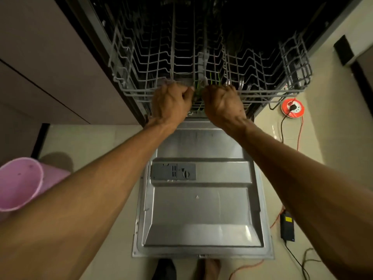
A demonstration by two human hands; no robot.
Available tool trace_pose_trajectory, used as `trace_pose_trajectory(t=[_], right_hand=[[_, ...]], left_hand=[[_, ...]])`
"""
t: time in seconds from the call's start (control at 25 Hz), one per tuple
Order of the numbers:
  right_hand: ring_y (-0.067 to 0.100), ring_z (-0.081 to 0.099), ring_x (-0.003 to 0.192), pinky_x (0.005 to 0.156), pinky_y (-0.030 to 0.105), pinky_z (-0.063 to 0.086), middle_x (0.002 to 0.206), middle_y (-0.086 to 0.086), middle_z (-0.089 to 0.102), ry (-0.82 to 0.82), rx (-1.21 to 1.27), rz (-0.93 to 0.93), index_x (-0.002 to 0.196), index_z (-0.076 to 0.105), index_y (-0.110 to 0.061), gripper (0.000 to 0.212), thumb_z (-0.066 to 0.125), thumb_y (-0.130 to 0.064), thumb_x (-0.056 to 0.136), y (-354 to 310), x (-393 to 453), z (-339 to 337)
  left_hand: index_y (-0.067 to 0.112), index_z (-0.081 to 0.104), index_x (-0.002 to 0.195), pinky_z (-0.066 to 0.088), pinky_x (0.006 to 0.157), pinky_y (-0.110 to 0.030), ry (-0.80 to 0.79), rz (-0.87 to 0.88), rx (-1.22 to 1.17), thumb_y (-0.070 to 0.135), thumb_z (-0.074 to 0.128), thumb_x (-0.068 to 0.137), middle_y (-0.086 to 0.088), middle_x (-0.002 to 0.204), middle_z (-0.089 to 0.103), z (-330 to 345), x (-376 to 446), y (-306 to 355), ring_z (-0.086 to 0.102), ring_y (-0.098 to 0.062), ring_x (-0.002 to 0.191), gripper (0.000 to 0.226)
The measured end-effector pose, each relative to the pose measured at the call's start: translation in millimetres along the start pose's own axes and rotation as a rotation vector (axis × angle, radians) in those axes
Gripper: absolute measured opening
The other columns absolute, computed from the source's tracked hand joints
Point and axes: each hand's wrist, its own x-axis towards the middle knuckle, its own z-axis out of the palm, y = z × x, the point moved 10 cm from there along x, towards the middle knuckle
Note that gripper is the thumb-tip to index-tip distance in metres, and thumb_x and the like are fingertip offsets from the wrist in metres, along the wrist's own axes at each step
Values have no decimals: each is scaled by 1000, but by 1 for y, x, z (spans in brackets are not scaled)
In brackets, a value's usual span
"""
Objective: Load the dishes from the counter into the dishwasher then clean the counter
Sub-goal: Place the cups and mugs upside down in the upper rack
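dishwasher rack in both hands' grip

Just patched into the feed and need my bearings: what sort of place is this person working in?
Most likely a home kitchen. A built-in dishwasher stands open, its door folded flat over the tiled floor, and both hands, left and right, grip the front rail of the wire rack. Cabinet fronts run alongside.

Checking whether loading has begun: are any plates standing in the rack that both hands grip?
No, the rack gripped by the left hand and right hand shows only bare wire tines.
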Motion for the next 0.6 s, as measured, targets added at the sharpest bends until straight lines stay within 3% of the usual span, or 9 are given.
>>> trace_pose_trajectory(t=[0.12, 0.28, 0.44, 0.6], right_hand=[[17, 55, 75, 100, 42, 41, 81, -1, 60, -95, 36, 10, 86, 52, -23, 30, 28, -29, 104, -8, -42, -3], [26, 59, 107, 107, 45, 35, 113, 10, 64, -261, -5, 42, 111, 60, -13, 40, 26, -32, 105, -21, -96, -2], [25, 57, 112, 109, 47, 33, 115, 9, 63, -357, 26, 69, 113, 59, -13, 39, 25, -31, 105, -30, -152, -2], [25, 54, 118, 113, 49, 29, 121, 10, 61, -448, 49, 106, 119, 58, -12, 40, 25, -31, 105, -40, -205, -2]], left_hand=[[13, 71, 72, 31, 51, -26, -81, -74, -14, 39, 51, 97, -8, 59, 62, -13, -41, 10, 57, -27, 56, 41], [13, 77, 89, 38, 51, -25, -212, -184, -8, 35, 53, 97, -9, 69, 69, -25, -93, 18, 56, -21, 57, 34], [13, 76, 85, 27, 42, -21, -299, -228, -39, 33, 54, 98, -1, 59, 61, -29, -146, 21, 44, -7, 44, 32], [13, 74, 82, 34, 47, -23, -405, -279, -59, 31, 54, 98, -1, 59, 58, -34, -195, 24, 55, -18, 52, 32]])
